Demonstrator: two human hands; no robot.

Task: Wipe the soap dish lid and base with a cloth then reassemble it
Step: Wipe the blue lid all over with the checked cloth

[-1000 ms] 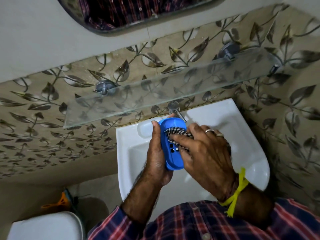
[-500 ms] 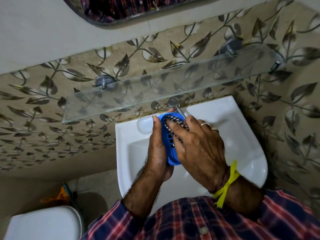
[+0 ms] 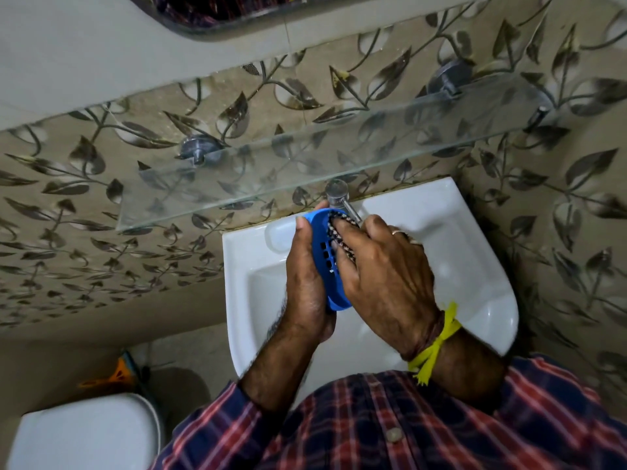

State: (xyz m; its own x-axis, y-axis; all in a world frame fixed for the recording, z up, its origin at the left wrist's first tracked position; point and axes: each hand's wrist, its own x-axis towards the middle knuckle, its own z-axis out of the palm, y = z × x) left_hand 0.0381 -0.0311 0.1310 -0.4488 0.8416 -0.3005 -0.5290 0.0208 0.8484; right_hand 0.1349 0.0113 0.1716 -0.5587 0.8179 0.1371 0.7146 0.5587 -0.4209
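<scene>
- Two hands meet over a white sink (image 3: 475, 266), working on one blue soap dish piece (image 3: 327, 262).
- The left hand (image 3: 305, 283) grips the blue piece from its left side, thumb hooked over the upper rim and palm cupping the back; the piece stands on edge, tilted, its hollow side turned toward the right hand.
- Rows of small rectangular drain slots show in the blue piece; whether it is the lid or the base, I cannot tell.
- The right hand (image 3: 383, 276) presses a dark-and-light patterned cloth (image 3: 339, 232) into the upper hollow of the piece, fingers curled over the cloth and pinning it against the plastic.
- A ring sits on one right finger, and a yellow thread (image 3: 437, 347) is tied round the right wrist.
- A chrome tap (image 3: 339, 195) stands at the back of the sink, just beyond the top of the blue piece.
- A pale, translucent object (image 3: 280, 234) rests on the sink's back-left ledge, near the left thumb; what it is cannot be made out.
- A glass shelf (image 3: 237, 184) on metal mounts runs across the leaf-patterned tiled wall above the sink.
- A white toilet lid (image 3: 84, 432) lies at the lower left, with something orange (image 3: 118, 371) on the floor behind it.
- The person wears a red-and-blue checked shirt (image 3: 390, 429).
</scene>
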